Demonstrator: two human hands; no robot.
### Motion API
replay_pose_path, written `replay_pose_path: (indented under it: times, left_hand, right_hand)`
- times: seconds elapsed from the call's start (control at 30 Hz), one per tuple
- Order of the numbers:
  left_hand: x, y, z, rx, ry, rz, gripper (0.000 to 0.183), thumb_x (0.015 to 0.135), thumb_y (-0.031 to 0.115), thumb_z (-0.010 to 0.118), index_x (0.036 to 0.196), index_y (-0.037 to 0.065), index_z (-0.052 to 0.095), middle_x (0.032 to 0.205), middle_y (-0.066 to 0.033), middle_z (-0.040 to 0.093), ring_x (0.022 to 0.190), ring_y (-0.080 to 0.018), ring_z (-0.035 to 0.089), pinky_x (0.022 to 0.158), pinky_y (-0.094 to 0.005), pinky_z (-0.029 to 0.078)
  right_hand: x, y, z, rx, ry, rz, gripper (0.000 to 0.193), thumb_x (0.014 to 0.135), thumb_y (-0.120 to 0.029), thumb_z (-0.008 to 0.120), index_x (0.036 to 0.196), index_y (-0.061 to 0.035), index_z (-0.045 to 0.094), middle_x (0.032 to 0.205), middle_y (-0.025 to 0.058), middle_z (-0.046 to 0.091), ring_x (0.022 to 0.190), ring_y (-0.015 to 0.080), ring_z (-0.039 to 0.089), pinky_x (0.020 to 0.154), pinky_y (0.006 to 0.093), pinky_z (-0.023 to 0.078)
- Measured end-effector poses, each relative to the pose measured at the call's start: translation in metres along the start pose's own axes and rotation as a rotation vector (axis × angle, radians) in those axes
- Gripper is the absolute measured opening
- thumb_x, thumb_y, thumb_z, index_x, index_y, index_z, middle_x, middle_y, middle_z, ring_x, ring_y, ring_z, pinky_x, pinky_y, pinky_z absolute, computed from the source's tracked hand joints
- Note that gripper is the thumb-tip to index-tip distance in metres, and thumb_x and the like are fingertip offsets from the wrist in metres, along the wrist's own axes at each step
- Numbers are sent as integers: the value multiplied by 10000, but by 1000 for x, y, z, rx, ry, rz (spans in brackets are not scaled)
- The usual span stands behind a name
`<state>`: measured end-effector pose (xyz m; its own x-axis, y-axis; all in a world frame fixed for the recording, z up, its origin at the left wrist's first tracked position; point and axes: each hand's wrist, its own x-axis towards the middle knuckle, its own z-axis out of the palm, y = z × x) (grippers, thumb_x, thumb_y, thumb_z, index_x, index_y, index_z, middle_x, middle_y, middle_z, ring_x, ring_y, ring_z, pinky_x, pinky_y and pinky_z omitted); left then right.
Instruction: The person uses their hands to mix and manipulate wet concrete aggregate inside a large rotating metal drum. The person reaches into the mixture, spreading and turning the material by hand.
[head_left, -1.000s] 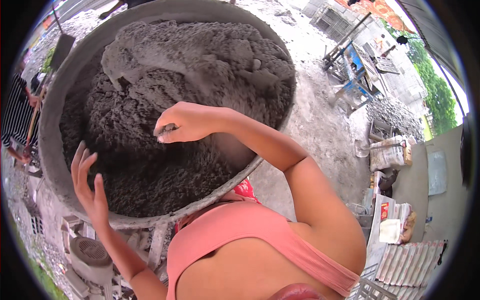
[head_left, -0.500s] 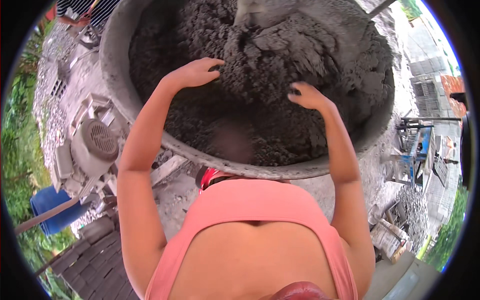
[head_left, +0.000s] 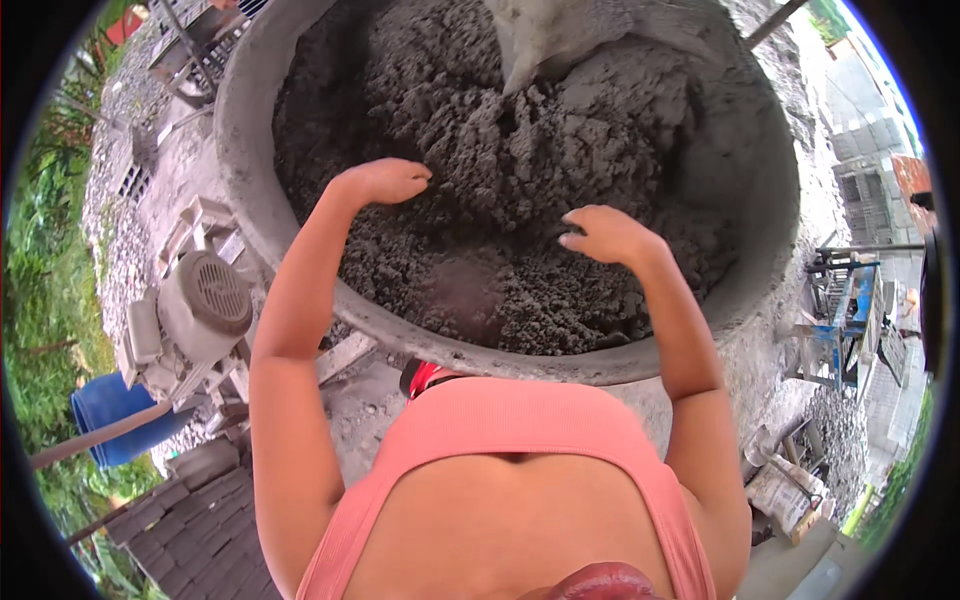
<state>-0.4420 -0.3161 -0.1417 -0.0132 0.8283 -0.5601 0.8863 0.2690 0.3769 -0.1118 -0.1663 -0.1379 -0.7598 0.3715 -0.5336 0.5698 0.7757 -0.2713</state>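
Note:
A large round mixer drum [head_left: 250,190] with a grey, crusted rim stands right in front of me. Damp, crumbly grey concrete mix [head_left: 470,150] fills it. My left hand [head_left: 385,182] hovers over the left part of the mix, its fingers loosely bent and nothing visible in them. Over the right part is my right hand [head_left: 605,236], thumb and fingers apart around a small gap, also holding nothing I can see. Both palms are hidden. Beyond the hands, a pale mortar-coated mixing blade [head_left: 540,45] juts into the mix from the far side.
Left of the drum sits a dusty motor [head_left: 205,305] on a frame, with a blue barrel [head_left: 115,420] behind it. Stacked dark blocks [head_left: 200,535] lie at lower left. On the right are a blue metal stand [head_left: 845,325] and a dirty white bucket [head_left: 785,495].
The view has shifted, so the drum sits lower and slightly right. My left fingers have drawn closer to the thumb. My right hand is lower. The striped-clothed person has mostly left view.

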Motion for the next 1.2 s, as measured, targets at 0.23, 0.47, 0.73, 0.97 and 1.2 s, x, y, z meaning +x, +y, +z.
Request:
replay_pose_path:
  times: [0.23,0.47,0.73,0.97,1.2]
  left_hand:
    - [11,-10,23,-2,54,130,429,905,268,453,1250,47,581,1267,-169,591,1191,-324,543,1002,-390,427]
    - [2,30,24,-18,-134,-28,463,922,282,448,1331,82,536,1361,-114,540,1255,-300,496,1048,-385,399]
    - [9,32,26,5,-184,-67,476,943,296,432,1382,122,492,1403,-94,502,1282,-287,471,1061,-405,393]
    - [7,33,20,27,-185,-70,473,959,302,411,1393,125,479,1409,-87,495,1278,-284,473,1052,-412,405]
    - [-2,43,12,27,-203,-100,474,968,296,397,1405,124,463,1424,-82,477,1285,-282,466,1061,-418,399]
  right_hand:
    - [-13,-14,-2,-20,124,-122,459,895,-399,583,1147,-17,609,1129,201,619,1115,367,566,939,467,463]
    - [-28,-24,3,-13,130,-83,466,911,-406,567,1176,-23,592,1142,184,614,1096,353,580,916,465,483]
    - [-32,-32,-6,-27,90,-46,462,916,-407,568,1175,-26,594,1121,179,622,1093,348,585,925,465,478]
    - [-31,-38,-2,-33,58,-79,460,914,-403,567,1179,-28,597,1123,183,622,1096,350,584,928,464,477]
    - [-32,-40,0,-31,40,-75,464,912,-402,570,1183,-26,596,1140,185,617,1105,351,578,927,467,475]
